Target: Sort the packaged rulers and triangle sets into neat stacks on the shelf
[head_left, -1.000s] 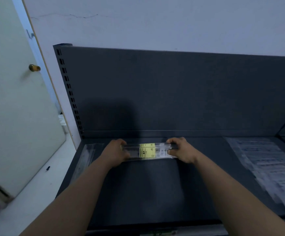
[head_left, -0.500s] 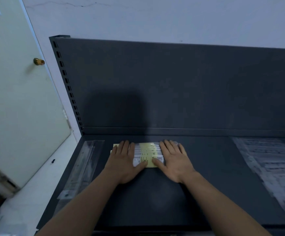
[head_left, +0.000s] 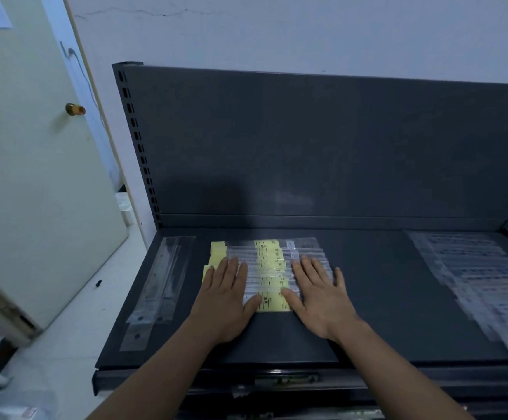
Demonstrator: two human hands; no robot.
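Observation:
Several clear-packaged rulers with yellow labels (head_left: 269,269) lie fanned out side by side on the dark shelf (head_left: 383,298). My left hand (head_left: 225,301) lies flat on their left ends, fingers straight. My right hand (head_left: 319,298) presses flat on their right ends, fingers spread. A long clear ruler pack (head_left: 158,289) lies lengthwise along the shelf's left edge. A spread of clear packages (head_left: 477,280) covers the shelf's right side.
The shelf's dark back panel (head_left: 322,147) rises behind the rulers, with a slotted upright (head_left: 139,147) at its left. A pale door (head_left: 34,162) with a brass knob stands to the left. A lower shelf edge (head_left: 277,380) shows under my forearms.
A second ago both hands gripped the ends of a ruler bundle held on edge. Now the bundle lies spread flat on the shelf and both hands press on it with straight fingers.

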